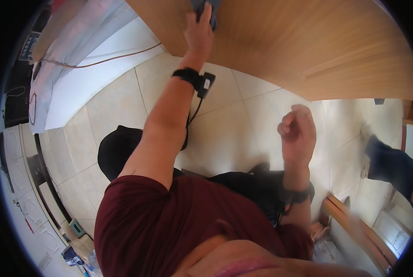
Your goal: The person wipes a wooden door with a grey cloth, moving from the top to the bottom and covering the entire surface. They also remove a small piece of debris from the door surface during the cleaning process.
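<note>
My left hand (pixel 198 39) reaches up and away, holding a grey cloth (pixel 214 17) against the wood-grain panel (pixel 282 41). Part of the cloth lies under the fingers and runs out at the top of the view. A black strap with a small box (pixel 205 85) is around my left wrist. My right hand (pixel 298 133) hovers over the tiled floor, below the panel's lower edge, with its fingers curled and nothing visible in them. Another black strap (pixel 296 196) circles my right forearm.
Pale tiles (pixel 116 93) cover the floor. A brown cable (pixel 113 56) crosses the white surface (pixel 85 83) at the upper left. Another person's dark-clothed legs (pixel 393 166) are at the right. A wooden edge (pixel 351 228) runs along the lower right. White cabinet doors (pixel 29 204) line the left.
</note>
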Demonstrator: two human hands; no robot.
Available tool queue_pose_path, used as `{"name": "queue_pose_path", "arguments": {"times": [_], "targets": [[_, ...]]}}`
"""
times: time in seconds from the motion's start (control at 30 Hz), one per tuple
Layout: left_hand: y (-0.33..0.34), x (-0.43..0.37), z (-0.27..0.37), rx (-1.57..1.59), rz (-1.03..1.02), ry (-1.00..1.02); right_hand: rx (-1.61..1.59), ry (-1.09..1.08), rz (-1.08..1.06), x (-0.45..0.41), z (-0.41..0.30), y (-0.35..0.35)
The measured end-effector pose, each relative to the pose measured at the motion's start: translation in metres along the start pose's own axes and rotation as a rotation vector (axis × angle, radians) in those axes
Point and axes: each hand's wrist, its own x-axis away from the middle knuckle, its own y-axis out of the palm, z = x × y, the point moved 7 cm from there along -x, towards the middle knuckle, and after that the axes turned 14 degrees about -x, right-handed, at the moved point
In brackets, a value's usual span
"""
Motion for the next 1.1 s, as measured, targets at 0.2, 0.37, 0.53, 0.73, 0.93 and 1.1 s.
{"name": "queue_pose_path", "arguments": {"times": [0.2, 0.37, 0.53, 0.73, 0.93, 1.1], "targets": [[0.073, 0.148, -0.015, 0.329, -0.311, -0.254, -0.094, 0.062, 0.029, 0.008, 0.001, -0.006], [0.094, 0.174, -0.015, 0.342, -0.465, -0.347, -0.122, 0.026, 0.013, 0.016, -0.009, -0.013], [0.126, 0.17, 0.001, 1.261, -0.272, -1.143, -0.217, -0.078, -0.003, 0.037, -0.029, -0.019], [0.115, 0.176, 0.141, 1.651, -0.433, -1.752, -0.234, -0.148, -0.15, 0.058, -0.062, -0.03], [0.099, 0.229, 0.282, 1.57, -0.716, -1.684, -0.368, -0.14, -0.031, 0.074, -0.085, -0.068], [0.082, 0.251, 0.355, 1.399, -1.004, -1.279, -0.395, -0.169, -0.06, 0.081, -0.097, -0.068]]}}
